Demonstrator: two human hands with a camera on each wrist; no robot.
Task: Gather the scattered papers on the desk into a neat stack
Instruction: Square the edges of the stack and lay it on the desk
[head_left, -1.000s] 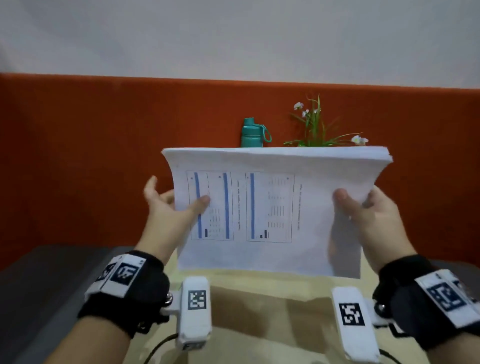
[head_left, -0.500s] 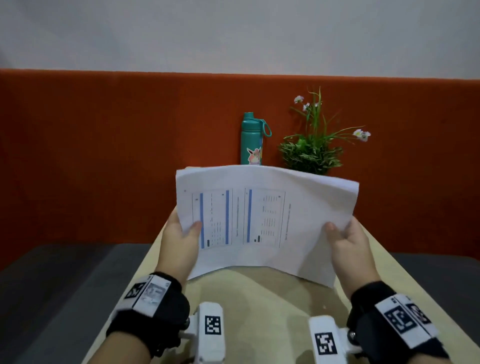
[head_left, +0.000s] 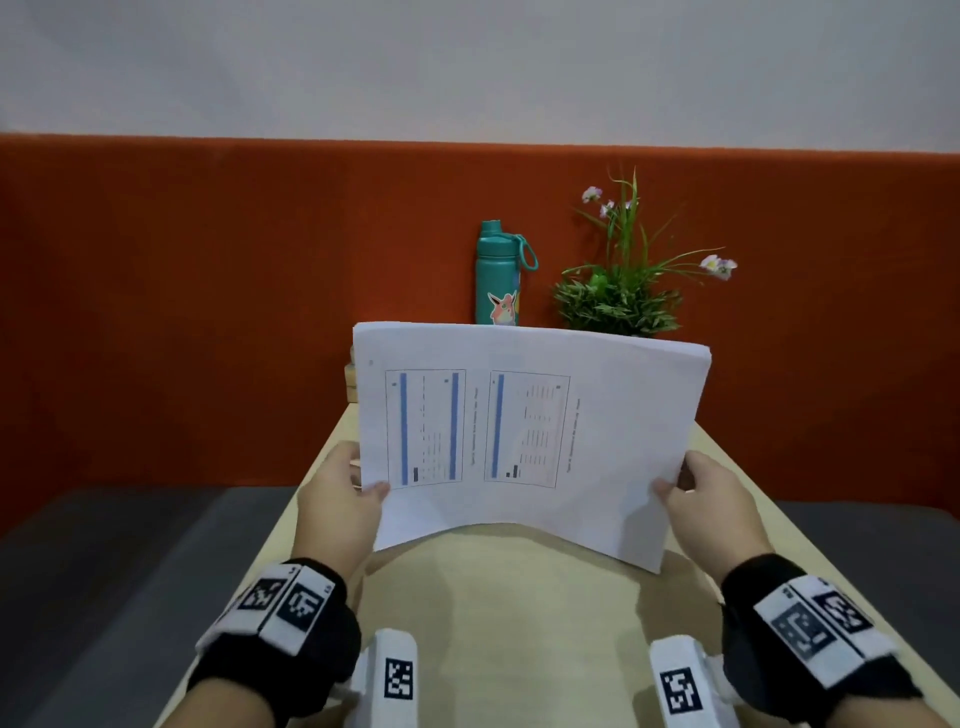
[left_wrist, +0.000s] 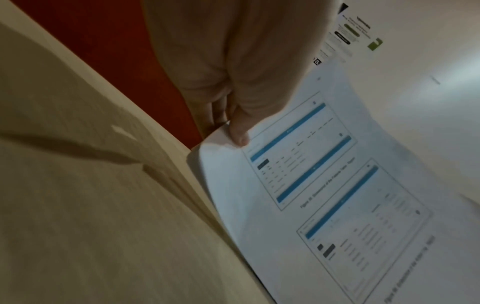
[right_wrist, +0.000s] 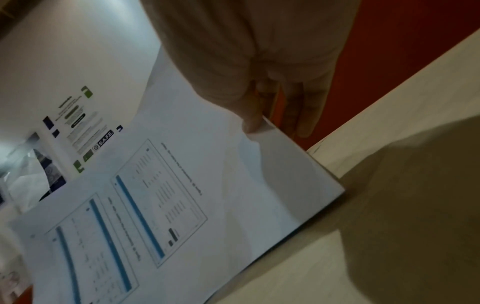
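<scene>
1. Stack of papers: held on edge over the beige desk, printed face toward the person. The bottom edge bows upward in the middle; both lower corners sit at or near the desk surface, and contact cannot be confirmed from the head view.
2. Left hand: grips the stack's left edge low down. The thumb lies on the front sheet, the fingers are curled behind. The left wrist view confirms the pinch.
3. Right hand: grips the right edge low down in the same way, thumb in front, fingers behind the sheets. The right wrist view shows the stack's edges aligned into one block.
4. Top sheet: carries two framed tables with blue bars, the text running sideways.
5. Teal water bottle: stands upright at the far end of the desk, against the orange partition, with a cartoon sticker on its body.
6. Potted plant: stands just right of the bottle, with small pale flowers. Its base is hidden behind the stack.
7. Both wrists: wear black bands with printed markers.
</scene>
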